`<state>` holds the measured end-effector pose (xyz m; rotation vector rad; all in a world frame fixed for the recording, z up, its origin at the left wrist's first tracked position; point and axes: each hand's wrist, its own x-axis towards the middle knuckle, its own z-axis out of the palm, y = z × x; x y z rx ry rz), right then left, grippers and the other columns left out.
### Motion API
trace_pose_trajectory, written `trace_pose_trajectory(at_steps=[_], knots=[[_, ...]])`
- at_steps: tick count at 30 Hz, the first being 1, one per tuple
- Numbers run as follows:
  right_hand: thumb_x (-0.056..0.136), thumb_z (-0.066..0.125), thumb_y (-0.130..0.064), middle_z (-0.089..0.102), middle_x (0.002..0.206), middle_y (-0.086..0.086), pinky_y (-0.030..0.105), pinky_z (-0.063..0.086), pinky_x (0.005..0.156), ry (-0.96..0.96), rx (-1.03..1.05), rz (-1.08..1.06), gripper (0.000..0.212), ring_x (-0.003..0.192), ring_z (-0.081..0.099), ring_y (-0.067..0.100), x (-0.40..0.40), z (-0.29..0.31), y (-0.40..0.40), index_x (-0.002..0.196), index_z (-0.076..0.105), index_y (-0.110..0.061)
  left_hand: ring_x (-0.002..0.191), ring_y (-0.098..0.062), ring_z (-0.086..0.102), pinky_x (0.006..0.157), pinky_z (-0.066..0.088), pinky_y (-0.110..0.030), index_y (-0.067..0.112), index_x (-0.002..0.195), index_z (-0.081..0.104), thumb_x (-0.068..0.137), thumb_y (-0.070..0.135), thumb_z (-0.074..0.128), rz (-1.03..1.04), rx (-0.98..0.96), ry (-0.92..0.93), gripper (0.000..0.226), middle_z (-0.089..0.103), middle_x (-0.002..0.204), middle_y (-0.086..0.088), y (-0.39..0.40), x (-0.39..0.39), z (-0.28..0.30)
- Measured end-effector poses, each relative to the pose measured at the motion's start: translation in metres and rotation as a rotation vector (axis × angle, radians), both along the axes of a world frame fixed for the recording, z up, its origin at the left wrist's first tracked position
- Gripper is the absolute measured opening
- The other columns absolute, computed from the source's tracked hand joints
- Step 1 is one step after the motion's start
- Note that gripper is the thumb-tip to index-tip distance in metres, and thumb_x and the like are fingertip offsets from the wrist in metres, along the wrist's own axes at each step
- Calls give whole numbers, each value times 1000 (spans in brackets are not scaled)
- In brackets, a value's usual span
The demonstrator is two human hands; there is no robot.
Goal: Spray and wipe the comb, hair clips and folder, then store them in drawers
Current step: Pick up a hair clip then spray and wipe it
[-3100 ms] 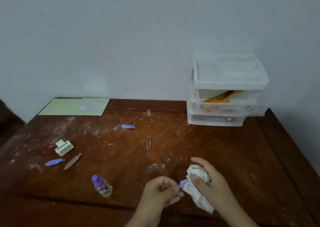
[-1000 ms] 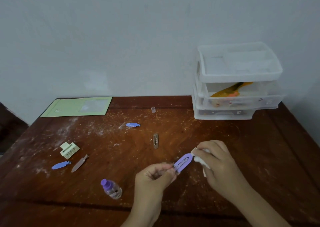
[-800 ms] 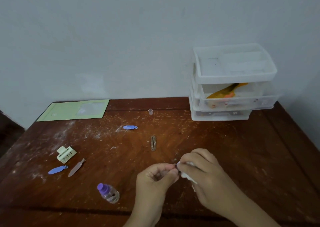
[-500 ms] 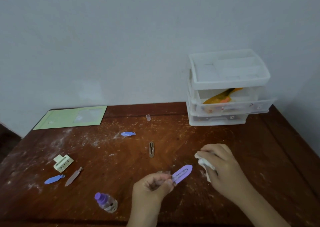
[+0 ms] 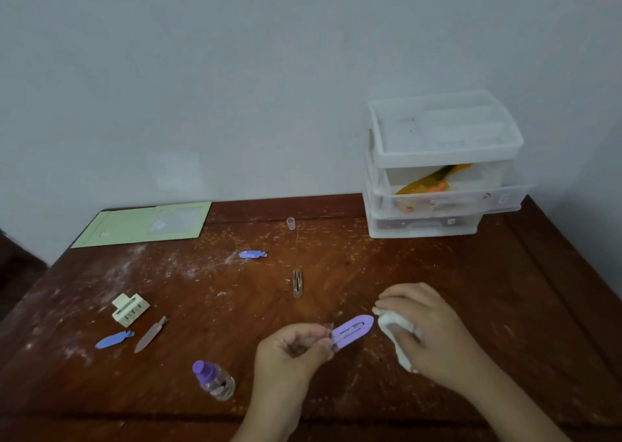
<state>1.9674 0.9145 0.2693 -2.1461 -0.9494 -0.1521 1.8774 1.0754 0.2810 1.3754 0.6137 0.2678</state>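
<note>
We pinch the purple hair clip [image 5: 352, 332] by one end in our left hand [image 5: 292, 349] above the table [image 5: 471, 290] — our right hand [image 5: 427, 330], closed around the white cloth [image 5: 397, 334], sits just beside the clip's free tip.

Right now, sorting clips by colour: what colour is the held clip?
Light purple clip, head view.

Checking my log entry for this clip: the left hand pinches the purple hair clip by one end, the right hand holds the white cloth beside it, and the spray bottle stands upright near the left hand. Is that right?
Not quite. The head view shows the spray bottle lying on its side on the table, not upright. The rest holds: the left hand pinches the purple hair clip by one end, and the right hand holds the white cloth beside it.
</note>
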Motion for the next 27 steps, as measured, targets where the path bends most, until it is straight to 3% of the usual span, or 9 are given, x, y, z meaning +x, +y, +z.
trace_pose_trajectory(at_steps=[4,7,11,13,15,19,21,23,27], knots=[[58,59,-47,64,95,-27,9,47,71,615,217,64,35,89,60,-4,-7,10,-5,91,60,-38,41,0,53,44,42,-10,19,45,69,69,-16,66,-90,151,-22,42,61,42,2,3,-5,-4],[54,57,-51,67,81,-22,9,45,64,647,200,103,28,73,61,-6,-19,6,2,76,67,-36,49,3,57,51,45,-9,23,51,69,69,-14,67,-99,246,-54,41,67,52,6,4,-6,-1],[55,57,-46,66,71,-15,10,43,56,611,368,-56,25,61,57,-3,-35,1,12,77,64,-35,61,-6,67,56,53,-14,16,81,67,56,-7,74,63,-155,-89,34,73,66,2,-5,-4,-1],[56,58,-45,66,73,-14,13,45,56,604,405,-125,25,62,59,1,-44,0,18,79,62,-39,53,-5,64,50,51,-14,11,65,72,60,-6,71,49,-305,-59,18,70,58,1,-17,-6,-2],[61,59,-35,66,76,-16,12,45,57,575,399,-168,22,64,59,1,-51,-1,24,82,59,-43,45,-3,57,43,47,-13,10,50,71,78,-5,62,-3,-302,-24,33,66,51,1,-27,-8,-2],[62,65,-38,69,74,-4,11,46,60,562,450,-240,22,66,62,1,-58,-6,22,82,59,-44,41,-4,50,43,41,-16,12,47,68,86,-2,51,4,-128,-20,45,60,46,1,-25,-10,-4],[53,57,-54,66,90,-18,11,47,66,496,426,-212,34,78,62,1,-53,0,16,86,54,-54,40,-4,47,45,38,-16,20,48,67,88,1,51,-73,36,-3,47,57,44,3,-18,-12,-8],[56,51,-55,56,103,-30,6,43,71,395,348,-92,35,87,58,-5,-45,10,11,91,47,-59,41,-1,45,48,36,-15,25,49,62,87,14,53,-188,204,-8,41,55,45,6,-15,-16,-8],[68,50,-51,47,116,-30,4,39,79,369,127,199,27,101,52,-8,-35,21,14,95,52,-51,49,-1,47,50,32,-12,26,52,52,69,42,46,-337,530,-124,25,52,50,11,-13,-23,-4]])
